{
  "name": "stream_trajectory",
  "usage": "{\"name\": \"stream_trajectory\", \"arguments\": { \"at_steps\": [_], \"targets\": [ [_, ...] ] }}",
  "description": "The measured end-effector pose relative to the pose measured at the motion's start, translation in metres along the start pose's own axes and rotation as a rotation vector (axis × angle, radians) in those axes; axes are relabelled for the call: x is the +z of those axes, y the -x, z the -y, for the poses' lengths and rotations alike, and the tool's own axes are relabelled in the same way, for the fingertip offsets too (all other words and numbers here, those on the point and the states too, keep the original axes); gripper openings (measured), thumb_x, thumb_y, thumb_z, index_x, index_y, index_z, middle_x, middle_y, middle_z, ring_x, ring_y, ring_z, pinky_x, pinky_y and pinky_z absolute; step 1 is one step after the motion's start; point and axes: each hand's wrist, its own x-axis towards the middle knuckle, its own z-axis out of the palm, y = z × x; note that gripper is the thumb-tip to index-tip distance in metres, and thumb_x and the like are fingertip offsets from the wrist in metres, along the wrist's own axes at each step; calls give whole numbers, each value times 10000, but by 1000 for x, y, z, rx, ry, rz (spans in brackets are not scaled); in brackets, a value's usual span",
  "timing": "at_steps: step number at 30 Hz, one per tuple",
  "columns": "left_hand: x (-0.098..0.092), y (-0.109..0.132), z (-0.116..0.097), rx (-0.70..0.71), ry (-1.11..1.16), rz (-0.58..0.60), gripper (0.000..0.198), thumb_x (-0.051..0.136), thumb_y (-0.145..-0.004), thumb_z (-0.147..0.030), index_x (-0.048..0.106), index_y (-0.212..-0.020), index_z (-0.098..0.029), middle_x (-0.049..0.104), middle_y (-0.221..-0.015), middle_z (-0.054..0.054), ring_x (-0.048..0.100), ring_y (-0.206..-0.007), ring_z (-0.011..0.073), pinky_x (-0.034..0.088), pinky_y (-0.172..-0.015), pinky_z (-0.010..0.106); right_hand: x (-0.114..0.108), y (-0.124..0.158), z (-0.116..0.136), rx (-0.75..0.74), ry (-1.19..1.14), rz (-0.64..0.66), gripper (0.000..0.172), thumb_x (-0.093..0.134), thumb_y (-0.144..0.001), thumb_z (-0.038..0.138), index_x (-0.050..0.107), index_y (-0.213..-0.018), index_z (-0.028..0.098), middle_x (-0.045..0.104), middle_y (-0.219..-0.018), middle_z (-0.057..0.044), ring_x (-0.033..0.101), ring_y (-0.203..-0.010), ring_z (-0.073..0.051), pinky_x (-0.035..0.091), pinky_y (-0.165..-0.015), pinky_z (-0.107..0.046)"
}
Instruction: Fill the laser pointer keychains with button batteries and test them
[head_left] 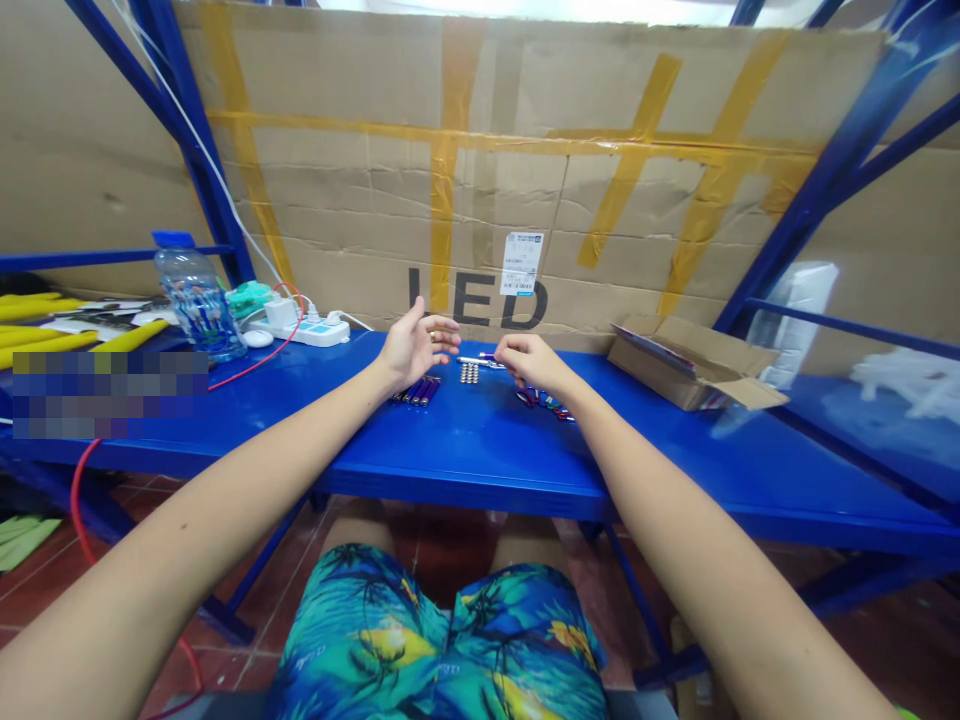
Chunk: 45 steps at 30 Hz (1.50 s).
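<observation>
My left hand [414,347] is raised over the blue table, palm turned inward, fingers apart and nothing visible in it. Just below it lies a row of small dark purple metal tubes [424,391]. My right hand [531,362] has its fingers curled together in a pinch; whatever is in them is hidden or too small to name. Between the hands, small silver button-like metal pieces [469,373] stand grouped in rows. Behind them lies a slim white pen-like stick [480,362], its right end near my right fingertips. Under my right hand is a pile of coloured metal clips [555,408], partly covered.
An open cardboard box [690,365] sits at the right. To the left are a water bottle [196,300], a white power strip [315,328], a red cable [262,352] and yellow-handled items [45,335]. A large taped cardboard sheet [360,200] stands behind the blue table [480,450].
</observation>
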Motion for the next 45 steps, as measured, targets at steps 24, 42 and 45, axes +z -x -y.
{"name": "stream_trajectory", "arguments": {
  "at_steps": [24,42,45],
  "targets": [
    [-33,-17,-4,288,-331,-322,560,488,-948,-606,640,-637,-165,603,-568,45,552,-515,121,342,-500,265,0,-117,-83,28,576,51,238,628,-898,301,794,-1006,169,769,-1007,-113,672,-881,-228,477,-814,-305],
    [-30,-14,-1,268,-497,-353,466,457,-1013,-394,617,-651,-150,586,-560,24,539,-507,90,365,-499,222,1,-102,-69,-11,519,80,243,639,-829,157,807,-1005,156,784,-1007,-61,685,-879,-180,501,-800,-246],
    [-29,-13,0,279,-536,-350,447,464,-1013,-337,611,-637,-147,580,-553,22,527,-508,89,378,-522,224,2,-98,-65,-15,513,93,243,652,-827,163,801,-1019,156,783,-1016,-61,686,-871,-174,501,-801,-242]
  ]
}}
